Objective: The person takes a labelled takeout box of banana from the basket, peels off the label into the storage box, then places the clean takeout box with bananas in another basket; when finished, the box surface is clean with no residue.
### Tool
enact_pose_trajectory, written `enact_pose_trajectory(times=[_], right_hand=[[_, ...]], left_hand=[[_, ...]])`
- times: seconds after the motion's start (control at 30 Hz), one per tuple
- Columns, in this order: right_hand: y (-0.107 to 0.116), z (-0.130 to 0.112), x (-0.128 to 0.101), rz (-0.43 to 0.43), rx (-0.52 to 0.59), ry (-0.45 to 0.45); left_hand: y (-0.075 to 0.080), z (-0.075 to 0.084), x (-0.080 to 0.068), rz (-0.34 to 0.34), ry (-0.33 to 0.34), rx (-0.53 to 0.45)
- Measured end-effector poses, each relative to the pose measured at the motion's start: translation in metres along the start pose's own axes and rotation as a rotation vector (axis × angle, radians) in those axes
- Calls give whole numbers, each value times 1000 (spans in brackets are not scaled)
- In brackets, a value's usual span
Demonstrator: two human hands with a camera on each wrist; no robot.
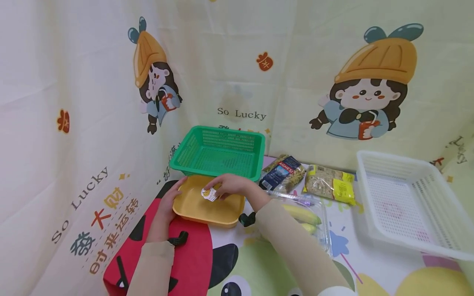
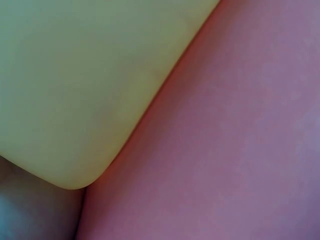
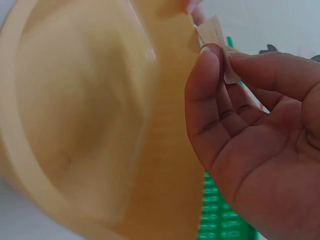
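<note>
Sticker (image 1: 209, 194) sits pinched in our right hand (image 1: 228, 186), fingers (image 3: 210, 95) clamped on it, held just over the yellow tray (image 1: 200, 207). Left hand (image 1: 168, 201) curls round the tray's left rim, steadying it on the surface (image 1: 344, 242). Risks as we judge them: sticker folds onto itself or sticks to a fingertip. Tray could skid if the left grip eases. Right sleeve lies over the banana pack (image 1: 311, 218) and could drag it. Green basket (image 1: 218, 153) beyond is untouched.

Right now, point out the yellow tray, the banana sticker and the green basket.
yellow tray (image 1: 200, 209), head view, bare floor of the tray.
banana sticker (image 1: 209, 194), head view, middle of its face.
green basket (image 1: 218, 160), head view, perforated floor.
</note>
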State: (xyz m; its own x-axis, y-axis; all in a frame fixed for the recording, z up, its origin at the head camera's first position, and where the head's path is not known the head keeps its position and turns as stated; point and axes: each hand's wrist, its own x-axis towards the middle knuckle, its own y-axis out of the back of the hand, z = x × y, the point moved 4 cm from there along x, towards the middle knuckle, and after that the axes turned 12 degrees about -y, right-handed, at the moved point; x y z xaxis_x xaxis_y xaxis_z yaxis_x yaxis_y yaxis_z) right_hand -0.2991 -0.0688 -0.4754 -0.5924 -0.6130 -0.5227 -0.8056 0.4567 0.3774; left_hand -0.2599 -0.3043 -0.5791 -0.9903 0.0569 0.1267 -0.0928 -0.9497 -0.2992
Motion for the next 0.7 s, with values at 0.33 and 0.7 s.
enact_pose_trajectory(times=[0.33,0.7], right_hand=[[-12,6,25,11,-42,-44],[-17,12,46,-3,-28,-106]], left_hand=[[-1,0,1,13,16,6],[0,1,1,-8,9,-24]])
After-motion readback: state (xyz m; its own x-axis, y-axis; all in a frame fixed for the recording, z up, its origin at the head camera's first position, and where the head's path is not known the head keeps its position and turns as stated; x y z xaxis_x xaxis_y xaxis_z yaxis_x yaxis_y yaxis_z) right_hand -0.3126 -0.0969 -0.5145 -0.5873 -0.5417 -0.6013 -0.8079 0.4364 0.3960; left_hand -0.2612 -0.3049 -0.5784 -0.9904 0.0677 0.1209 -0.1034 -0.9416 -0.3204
